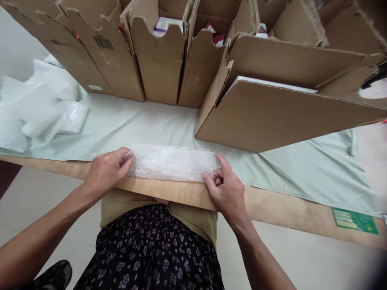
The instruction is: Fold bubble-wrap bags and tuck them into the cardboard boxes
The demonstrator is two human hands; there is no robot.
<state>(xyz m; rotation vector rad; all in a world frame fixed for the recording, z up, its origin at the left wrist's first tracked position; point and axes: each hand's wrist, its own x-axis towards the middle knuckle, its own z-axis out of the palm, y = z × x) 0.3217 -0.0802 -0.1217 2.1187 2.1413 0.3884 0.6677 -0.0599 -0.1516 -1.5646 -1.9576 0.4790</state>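
A long, narrow piece of clear bubble wrap point(172, 163) lies flat at the front of the table, partly over the bare wooden edge. My left hand point(109, 167) pinches its left end between thumb and fingers. At the other end, my right hand point(226, 185) grips the right edge, thumb at the near corner and index finger stretched to the far corner. The remaining right fingers curl inward. Whether anything is wrapped inside the piece cannot be made out.
Several open cardboard boxes point(159, 64) stand in a row behind, with packets inside some. A larger cardboard box point(272, 112) juts forward at right. Bubble-wrap pieces point(39, 104) pile up on the left. Pale green cloth point(127, 121) covers the table; a green label point(355, 220) lies on its wooden edge.
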